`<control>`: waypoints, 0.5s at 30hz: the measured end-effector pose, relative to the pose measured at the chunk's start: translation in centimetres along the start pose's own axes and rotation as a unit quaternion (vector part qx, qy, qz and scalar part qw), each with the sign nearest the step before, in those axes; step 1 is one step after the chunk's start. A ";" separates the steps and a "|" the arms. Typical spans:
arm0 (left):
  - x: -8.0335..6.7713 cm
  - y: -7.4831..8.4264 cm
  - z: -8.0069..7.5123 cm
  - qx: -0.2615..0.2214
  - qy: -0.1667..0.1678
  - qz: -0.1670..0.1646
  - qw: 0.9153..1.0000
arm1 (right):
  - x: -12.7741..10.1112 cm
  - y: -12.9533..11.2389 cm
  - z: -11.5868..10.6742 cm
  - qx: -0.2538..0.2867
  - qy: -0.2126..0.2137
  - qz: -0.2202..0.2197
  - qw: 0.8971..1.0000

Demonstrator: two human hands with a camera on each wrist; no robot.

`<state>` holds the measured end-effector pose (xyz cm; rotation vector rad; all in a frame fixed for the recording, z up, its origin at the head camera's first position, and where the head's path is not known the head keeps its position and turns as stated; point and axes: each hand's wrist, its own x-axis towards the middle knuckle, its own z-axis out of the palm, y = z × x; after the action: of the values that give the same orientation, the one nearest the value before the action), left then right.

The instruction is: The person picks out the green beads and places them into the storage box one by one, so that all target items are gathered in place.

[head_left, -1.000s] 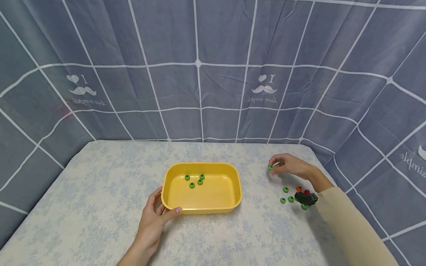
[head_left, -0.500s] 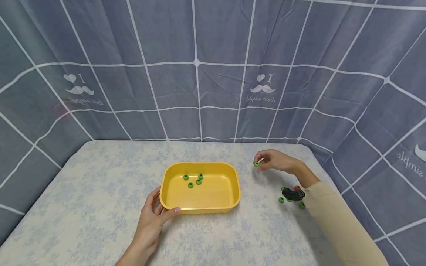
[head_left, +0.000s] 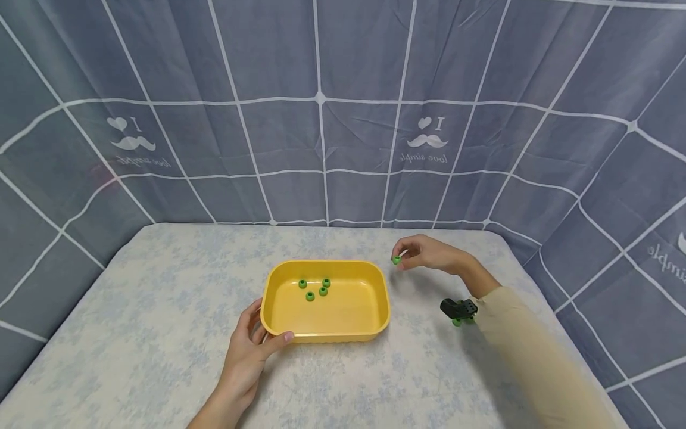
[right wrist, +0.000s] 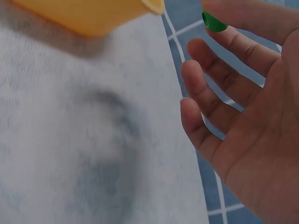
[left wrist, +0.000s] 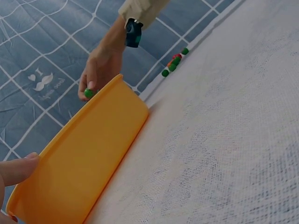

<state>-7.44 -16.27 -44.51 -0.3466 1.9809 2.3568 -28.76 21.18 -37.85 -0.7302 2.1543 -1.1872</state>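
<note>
A yellow tray (head_left: 375,325) (left wrist: 88,158) (right wrist: 88,14) sits mid-table with several green beads (head_left: 314,288) inside at its far left. My left hand (head_left: 252,351) grips the tray's near left corner, thumb (left wrist: 16,170) on the rim. My right hand (head_left: 429,253) (left wrist: 100,65) (right wrist: 243,93) hovers just off the tray's far right corner and pinches one green bead (head_left: 396,260) (left wrist: 88,93) (right wrist: 212,22) between thumb and forefinger.
More green beads (head_left: 462,322) (left wrist: 170,67) with a red and an orange one (left wrist: 176,57) lie on the cloth to the right, partly hidden behind the black wrist camera (head_left: 458,308). A blue gridded curtain (head_left: 343,113) closes the table's back and sides.
My right hand has carried the green bead leftward from the loose pile to beside the tray's far right corner. The left hand has kept its hold on the tray.
</note>
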 end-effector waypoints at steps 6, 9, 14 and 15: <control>0.1 0.1 0.0 0.005 0.003 -0.003 1.000 | 1.2 -1.4 0.8 0.002 -0.021 -0.014 1.000; 0.1 0.1 0.0 0.007 0.004 -0.003 1.000 | 1.7 -1.7 1.0 -0.008 -0.027 -0.023 0.999; 0.1 0.1 0.0 0.012 0.003 -0.001 1.000 | 2.6 -2.5 1.4 -0.017 -0.037 -0.031 0.999; 0.1 0.1 0.0 0.012 0.003 -0.001 1.000 | 2.8 -2.7 1.5 -0.018 -0.038 -0.034 0.999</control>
<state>-7.57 -16.29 -44.47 -0.3547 2.0080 2.3322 -29.18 17.15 -36.79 -0.8579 2.1075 -1.1384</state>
